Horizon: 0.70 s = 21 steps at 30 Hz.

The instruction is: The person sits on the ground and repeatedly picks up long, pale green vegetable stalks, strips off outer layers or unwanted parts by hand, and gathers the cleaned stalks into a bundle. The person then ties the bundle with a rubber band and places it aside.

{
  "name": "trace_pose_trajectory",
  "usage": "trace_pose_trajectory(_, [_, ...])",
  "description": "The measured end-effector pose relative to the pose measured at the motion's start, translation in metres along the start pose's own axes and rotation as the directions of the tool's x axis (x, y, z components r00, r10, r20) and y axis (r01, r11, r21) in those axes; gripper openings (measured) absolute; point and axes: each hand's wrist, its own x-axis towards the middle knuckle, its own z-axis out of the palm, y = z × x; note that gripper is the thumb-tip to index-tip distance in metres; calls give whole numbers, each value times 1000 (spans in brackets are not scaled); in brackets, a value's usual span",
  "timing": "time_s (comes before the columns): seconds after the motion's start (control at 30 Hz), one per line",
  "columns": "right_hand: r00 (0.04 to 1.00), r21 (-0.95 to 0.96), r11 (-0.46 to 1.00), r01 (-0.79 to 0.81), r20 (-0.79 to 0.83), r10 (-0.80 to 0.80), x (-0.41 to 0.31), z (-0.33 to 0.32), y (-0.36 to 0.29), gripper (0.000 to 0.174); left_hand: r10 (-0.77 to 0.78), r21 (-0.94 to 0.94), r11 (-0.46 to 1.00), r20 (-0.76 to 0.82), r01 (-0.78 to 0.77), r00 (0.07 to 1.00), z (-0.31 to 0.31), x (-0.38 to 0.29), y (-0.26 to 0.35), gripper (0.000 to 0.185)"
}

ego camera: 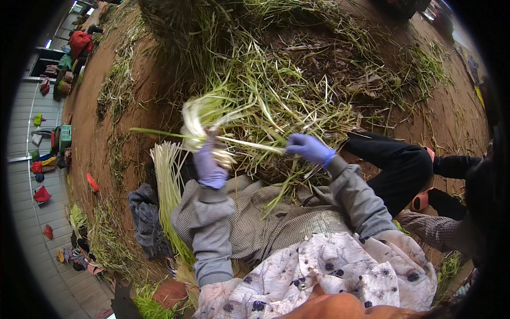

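Note:
My left hand (pixel 211 165), in a thin purple glove, grips a bunch of pale vegetable stalks (pixel 193 119) with white stems and green leaves; the bunch is blurred. A single long stalk (pixel 251 144) stretches across from the left hand to my right hand (pixel 308 149). That hand is gloved the same way, with its curled fingers at the stalk's white end. A blurred green leaf shows just above those fingers. Beside my left forearm stands a thick bundle of trimmed-looking stalks (pixel 165 175), white tips up. My lap is covered by a checked cloth (pixel 275 219).
A large heap of leaves and stalk waste (pixel 287 95) lies before me on the brown ground (pixel 85 135). At my right a person's bent leg in dark trousers (pixel 394 167) is close by. A dark grey cloth (pixel 147 219) lies at left. Crates (pixel 63 137) line the far wall.

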Motion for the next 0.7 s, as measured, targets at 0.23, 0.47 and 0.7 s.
trace_pose_trajectory(0.23, [798, -573, 816, 79, -453, -396, 1, -9, -29, 41, 112, -65, 993, 247, -99, 963, 1, 7, -10, 25])
trace_pose_trajectory(0.47, [949, 765, 565, 310, -278, -146, 58, 65, -35, 20, 60, 38, 997, 278, -74, 959, 9, 10, -31, 26])
trace_pose_trajectory(0.7, [503, 620, 23, 785, -657, 561, 15, -98, 49, 18, 157, -123, 979, -51, -162, 986, -23, 27, 7, 27])
